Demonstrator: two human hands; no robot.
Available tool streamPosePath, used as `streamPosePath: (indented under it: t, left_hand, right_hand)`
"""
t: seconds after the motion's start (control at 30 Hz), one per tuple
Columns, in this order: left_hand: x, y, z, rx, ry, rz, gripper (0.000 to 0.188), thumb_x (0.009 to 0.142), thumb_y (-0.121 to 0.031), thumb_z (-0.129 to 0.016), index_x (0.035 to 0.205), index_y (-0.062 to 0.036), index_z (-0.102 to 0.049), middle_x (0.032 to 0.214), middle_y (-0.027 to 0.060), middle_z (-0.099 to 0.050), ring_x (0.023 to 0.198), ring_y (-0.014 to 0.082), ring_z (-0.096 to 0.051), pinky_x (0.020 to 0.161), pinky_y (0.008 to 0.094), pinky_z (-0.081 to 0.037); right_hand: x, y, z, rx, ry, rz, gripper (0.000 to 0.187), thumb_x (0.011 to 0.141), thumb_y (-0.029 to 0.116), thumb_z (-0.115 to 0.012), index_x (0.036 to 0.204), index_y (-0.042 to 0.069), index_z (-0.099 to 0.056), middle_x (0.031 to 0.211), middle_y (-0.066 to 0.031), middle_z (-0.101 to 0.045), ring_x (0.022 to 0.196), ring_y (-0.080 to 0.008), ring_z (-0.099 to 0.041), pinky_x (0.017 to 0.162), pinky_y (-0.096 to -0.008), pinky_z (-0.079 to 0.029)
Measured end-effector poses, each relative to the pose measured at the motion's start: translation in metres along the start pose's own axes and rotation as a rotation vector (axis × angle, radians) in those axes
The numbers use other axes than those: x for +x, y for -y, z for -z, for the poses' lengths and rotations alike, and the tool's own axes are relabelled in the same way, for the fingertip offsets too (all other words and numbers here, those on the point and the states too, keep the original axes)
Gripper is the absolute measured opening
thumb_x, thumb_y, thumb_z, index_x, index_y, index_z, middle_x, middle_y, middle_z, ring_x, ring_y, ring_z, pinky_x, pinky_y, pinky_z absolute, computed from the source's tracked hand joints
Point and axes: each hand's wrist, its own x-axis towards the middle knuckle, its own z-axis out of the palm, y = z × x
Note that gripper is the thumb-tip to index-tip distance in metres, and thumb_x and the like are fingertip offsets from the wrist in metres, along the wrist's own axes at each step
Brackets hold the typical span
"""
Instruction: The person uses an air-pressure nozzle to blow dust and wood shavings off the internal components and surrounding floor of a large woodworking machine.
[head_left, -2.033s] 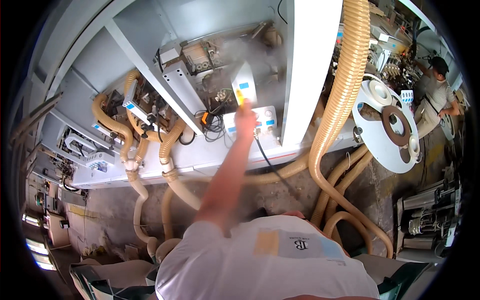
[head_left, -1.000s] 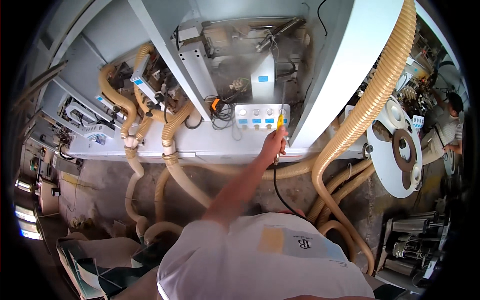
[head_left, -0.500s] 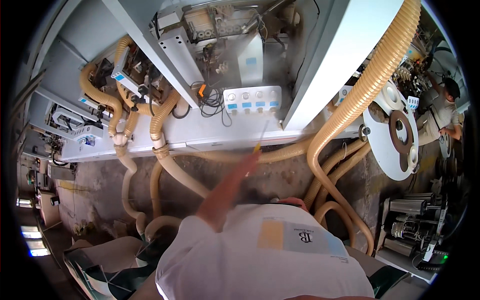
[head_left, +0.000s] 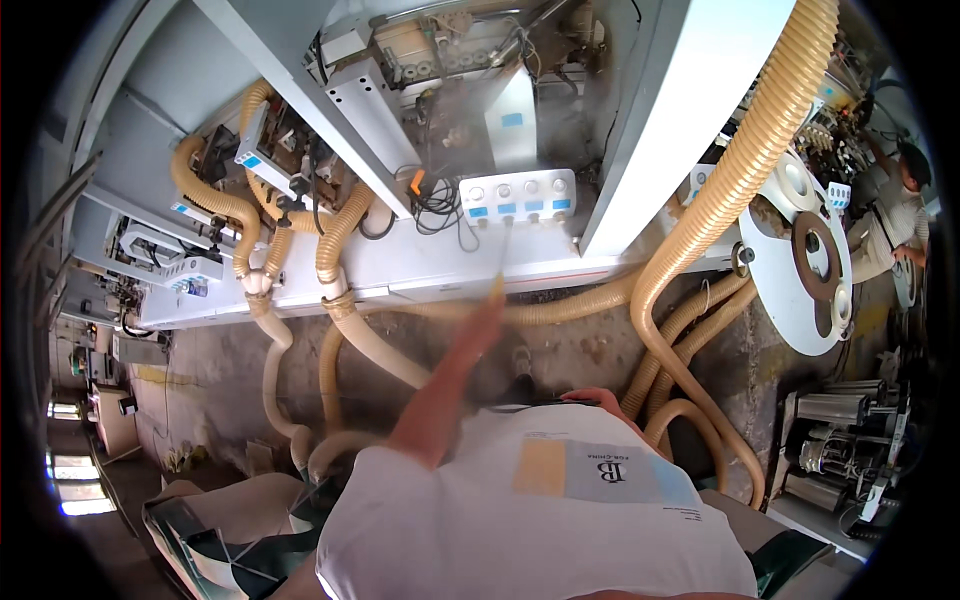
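Yellow, stick-shaped hand tool (head_left: 498, 288) is in the left hand, seen against the front edge of the white metal machine bed (head_left: 420, 268), below the control box in view. Motion blur; can't tell if it touches anything.

Largest to smallest:
- Machine bed runs left to right across the view, front edge bowed by the lens.
- Broad white upright post (head_left: 700, 110) stands at the bed's right part.
- Thick, tan, ribbed flexible hose (head_left: 735, 150) slopes down past the post, past the front edge to the floor. More hoses of that kind at the bed's left part.
- White, flat, round-cornered plate (head_left: 785, 318) beyond the post, brown ring (head_left: 800, 262) on it.
- Co-worker in a dark cap (head_left: 890, 225) at far right, partly cut off.
- White, round-cornered control box (head_left: 518, 198), four round dials, blue labels below them, near the front edge, left of the post.
- Left hand (head_left: 486, 315): closed round the tool, blurred. Right hand (head_left: 598, 400): mostly hidden by the shirt, can't tell its grip. Hands well apart.
- Coiled black cable (head_left: 437, 203) just left of the box.
- Small orange connector (head_left: 417, 181) at the coil.
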Motion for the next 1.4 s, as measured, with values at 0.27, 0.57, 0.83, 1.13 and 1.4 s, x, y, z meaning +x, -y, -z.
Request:
streamPosePath:
  t: [0.27, 0.57, 0.83, 1.13, 1.4]
  left_hand:
    - [0.075, -0.109, 0.015, -0.33, -0.105, 0.08, 0.048, 0.099, -0.051, -0.053, 0.104, -0.0037, -0.061, 0.059, -0.0021, -0.044, 0.046, 0.0083, -0.044, 0.044, 0.0263, -0.044]
    - [0.074, -0.193, -0.003, -0.568, -0.122, 0.0, 0.046, 0.098, -0.05, -0.055, 0.102, -0.005, -0.062, 0.061, -0.0026, -0.045, 0.049, 0.0087, -0.043, 0.049, 0.0274, -0.045]
    - [0.027, -0.169, -0.056, -0.181, 0.301, 0.135, 0.06, 0.097, -0.058, -0.05, 0.104, 0.0, -0.063, 0.07, 0.0052, -0.055, 0.053, 0.0202, -0.052, 0.049, 0.0361, -0.046]
    - [0.107, -0.163, -0.107, 0.156, 0.212, 0.011, 0.07, 0.099, -0.062, -0.04, 0.091, 0.0029, -0.065, 0.077, 0.0183, -0.063, 0.07, 0.0349, -0.062, 0.068, 0.048, -0.049]
    - [0.239, -0.207, -0.162, 0.33, 0.131, -0.058, 0.068, 0.097, -0.061, -0.042, 0.1, 0.0021, -0.069, 0.1, 0.0267, -0.069, 0.1, 0.0449, -0.064, 0.086, 0.0538, -0.048]
  right_hand:
    - [-0.008, -0.052, 0.009, 0.034, -0.043, 0.027, 0.03, 0.088, 0.013, -0.071, 0.115, -0.001, -0.071, 0.105, -0.012, -0.072, 0.098, -0.0196, -0.068, 0.086, -0.0321, -0.052]
    - [-0.014, -0.04, 0.009, 0.088, -0.084, -0.082, 0.026, 0.089, 0.015, -0.072, 0.111, 0.001, -0.073, 0.103, -0.0117, -0.073, 0.095, -0.021, -0.07, 0.084, -0.0322, -0.053]
    - [-0.024, -0.046, 0.014, 0.0, -0.086, -0.033, 0.025, 0.089, 0.017, -0.073, 0.109, 0.003, -0.074, 0.102, -0.0113, -0.074, 0.094, -0.0214, -0.07, 0.084, -0.0322, -0.054]
    - [-0.013, -0.046, 0.021, -0.035, -0.142, -0.034, 0.023, 0.088, 0.018, -0.073, 0.107, 0.004, -0.075, 0.1, -0.0109, -0.074, 0.093, -0.022, -0.071, 0.083, -0.0322, -0.054]
    - [0.02, -0.036, 0.033, -0.103, -0.205, -0.036, 0.022, 0.088, 0.02, -0.074, 0.105, 0.006, -0.075, 0.099, -0.0105, -0.075, 0.092, -0.0224, -0.071, 0.082, -0.0322, -0.055]
